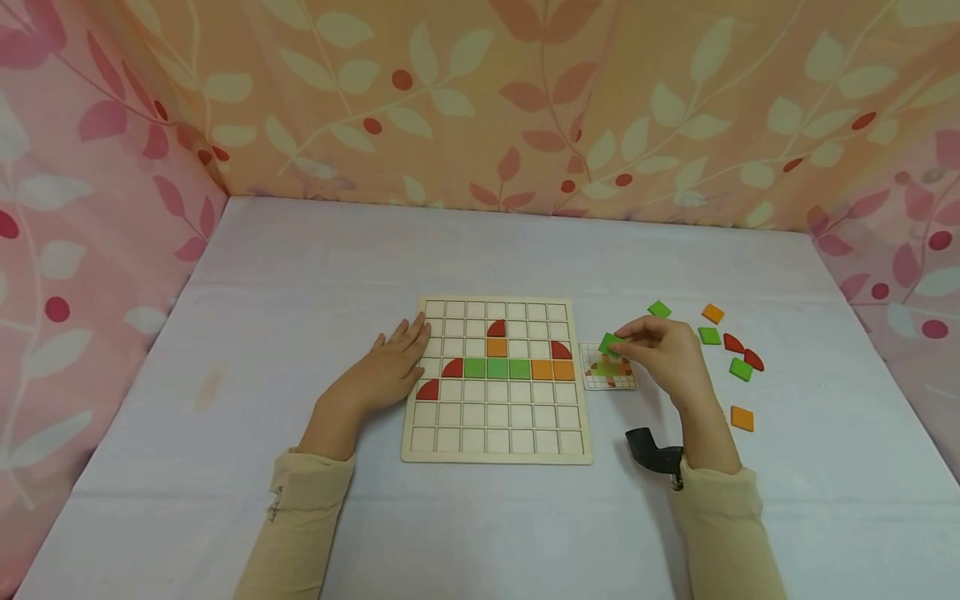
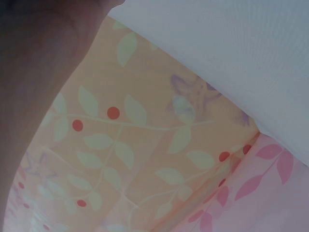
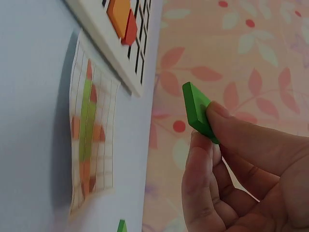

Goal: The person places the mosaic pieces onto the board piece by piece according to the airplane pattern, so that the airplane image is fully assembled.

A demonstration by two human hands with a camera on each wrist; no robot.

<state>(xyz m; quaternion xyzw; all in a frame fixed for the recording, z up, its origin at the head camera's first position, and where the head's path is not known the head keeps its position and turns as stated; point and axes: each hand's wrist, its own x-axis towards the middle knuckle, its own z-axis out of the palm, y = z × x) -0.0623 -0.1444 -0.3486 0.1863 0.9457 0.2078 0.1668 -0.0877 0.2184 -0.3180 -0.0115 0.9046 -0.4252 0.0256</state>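
A square wooden grid board (image 1: 461, 441) lies mid-table, holding a row of green and orange square tiles with red quarter-round tiles around them. My left hand (image 1: 387, 365) rests at the board's left edge, its fingers straight and touching the rim. Between thumb and fingertips, my right hand (image 1: 664, 357) pinches a green square tile (image 3: 198, 110), raised above a small pattern card (image 1: 610, 382). The card (image 3: 109, 145) shows a printed grid with green, orange and red shapes and bends up slightly from the cloth. In the left wrist view only the forearm, curtain and cloth show.
Right of the right hand lie loose tiles: green squares (image 1: 708, 336), orange squares (image 1: 742, 418) and red quarter-rounds (image 1: 753, 360). A black curved piece (image 1: 652, 452) sits by the right cuff. A patterned curtain (image 1: 480, 108) stands along the table's back and sides.
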